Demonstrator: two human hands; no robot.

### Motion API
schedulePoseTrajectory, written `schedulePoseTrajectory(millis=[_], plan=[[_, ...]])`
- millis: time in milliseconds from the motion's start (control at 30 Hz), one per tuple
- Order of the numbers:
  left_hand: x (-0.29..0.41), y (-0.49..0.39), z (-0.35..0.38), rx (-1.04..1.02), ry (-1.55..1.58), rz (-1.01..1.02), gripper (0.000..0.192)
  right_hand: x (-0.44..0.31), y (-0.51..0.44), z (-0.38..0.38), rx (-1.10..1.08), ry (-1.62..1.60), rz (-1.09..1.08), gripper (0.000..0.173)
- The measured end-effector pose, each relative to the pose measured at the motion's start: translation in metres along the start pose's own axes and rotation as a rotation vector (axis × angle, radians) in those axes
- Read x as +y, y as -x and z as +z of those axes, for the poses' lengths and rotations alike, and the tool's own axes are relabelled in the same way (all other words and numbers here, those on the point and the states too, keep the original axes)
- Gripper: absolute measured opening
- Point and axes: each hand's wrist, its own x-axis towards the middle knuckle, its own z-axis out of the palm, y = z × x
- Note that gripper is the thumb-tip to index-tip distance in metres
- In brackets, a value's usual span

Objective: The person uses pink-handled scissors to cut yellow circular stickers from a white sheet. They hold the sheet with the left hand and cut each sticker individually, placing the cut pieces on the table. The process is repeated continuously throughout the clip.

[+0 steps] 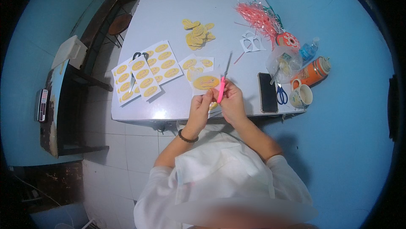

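Observation:
My left hand pinches a white paper piece bearing one yellow oval label by its lower edge. In my right hand is a pair of pink-handled scissors, blades pointing away from me, beside the paper's right edge. Both hands meet close together above the table's near edge. Beyond the held piece lie partly cut label pieces. Printed label sheets spread to the left, with black-handled scissors among them. Farther back is a pile of cut yellow ovals.
On the right are a smartphone, blue-handled scissors, a mug, an orange canister, a plastic bag and a bottle. Pink plastic ribbon and paper offcuts lie behind. A stool stands left of the white table.

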Motion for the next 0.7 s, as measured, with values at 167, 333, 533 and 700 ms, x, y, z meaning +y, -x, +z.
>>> schedulePoseTrajectory(millis=[167, 333, 533, 700], plan=[[0.018, -0.009, -0.003, 0.194, 0.076, 0.067, 0.026, -0.001, 0.003, -0.007, -0.129, 0.123, -0.099, 0.022], [0.041, -0.013, -0.020, 0.230, -0.132, 0.004, 0.024, -0.011, 0.005, -0.024, -0.366, 0.205, 0.070, 0.015], [0.044, -0.011, -0.011, 0.275, -0.060, 0.125, 0.020, -0.013, 0.011, -0.023, -0.565, 0.232, 0.277, 0.020], [0.046, -0.008, -0.009, 0.254, -0.072, 0.121, 0.020, -0.013, 0.013, -0.019, -0.519, 0.195, 0.283, 0.022]])
